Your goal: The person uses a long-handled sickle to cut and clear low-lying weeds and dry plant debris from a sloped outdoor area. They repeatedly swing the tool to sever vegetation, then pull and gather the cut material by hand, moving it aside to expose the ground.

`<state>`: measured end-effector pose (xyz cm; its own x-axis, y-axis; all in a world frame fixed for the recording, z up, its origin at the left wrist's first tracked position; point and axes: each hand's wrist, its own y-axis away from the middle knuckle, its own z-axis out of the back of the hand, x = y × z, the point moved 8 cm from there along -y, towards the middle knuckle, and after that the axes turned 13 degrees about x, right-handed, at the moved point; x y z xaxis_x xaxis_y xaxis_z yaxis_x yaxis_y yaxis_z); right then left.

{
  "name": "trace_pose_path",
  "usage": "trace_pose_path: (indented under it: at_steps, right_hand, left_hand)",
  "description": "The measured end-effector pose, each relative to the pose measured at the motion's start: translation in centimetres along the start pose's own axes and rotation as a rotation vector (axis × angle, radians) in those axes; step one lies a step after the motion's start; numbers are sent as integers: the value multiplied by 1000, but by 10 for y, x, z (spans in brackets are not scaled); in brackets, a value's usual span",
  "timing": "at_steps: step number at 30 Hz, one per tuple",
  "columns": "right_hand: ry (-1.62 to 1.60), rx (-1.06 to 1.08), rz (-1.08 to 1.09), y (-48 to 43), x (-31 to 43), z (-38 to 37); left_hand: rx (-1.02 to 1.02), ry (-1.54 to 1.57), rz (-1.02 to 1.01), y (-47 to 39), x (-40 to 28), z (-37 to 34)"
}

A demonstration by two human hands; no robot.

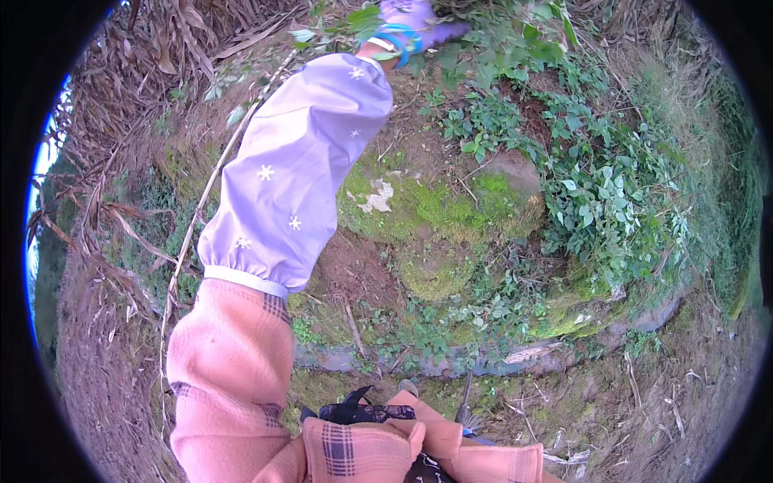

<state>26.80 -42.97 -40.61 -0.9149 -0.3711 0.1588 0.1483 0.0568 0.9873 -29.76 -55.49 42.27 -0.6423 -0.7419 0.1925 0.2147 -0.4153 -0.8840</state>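
Observation:
My left hand point(416, 21), in a purple glove with a blue band at the wrist, reaches to the top edge among leafy green vines point(513, 45). It is blurred and partly cut off, so its grip cannot be made out. A lilac sleeve cover point(284, 169) with white snowflakes covers the forearm above a pink plaid coat sleeve point(232, 362). My right hand is out of view. Near the bottom, a thin dark rod or tool shaft point(464, 398) shows beside the coat's edge, with something blue by its lower end.
A mossy earth bank point(447, 205) with stones lies ahead, with broad-leaved plants point(604, 199) over its right side. Dry corn stalks point(181, 36) stand at upper left, and a long dry stem point(208, 187) runs beside my left arm. Loose sticks point(634, 380) lie on the lower ground.

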Motion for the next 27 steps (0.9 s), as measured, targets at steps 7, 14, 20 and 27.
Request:
trace_pose_path:
  at_steps: [7,14,20,27]
  right_hand:
    - [-76,-42,44,18,6,32]
    - [-64,-47,87,34,36,39]
    - [11,-13,45,43,45,62]
    - [131,-15,-18,33,88,98]
  left_hand:
    - [716,507,-414,134,-174,-85]
    - [1180,558,344,456,-58,-59]
    - [1015,254,1727,779,33,148]
    - [334,-67,2624,1044,-126,409]
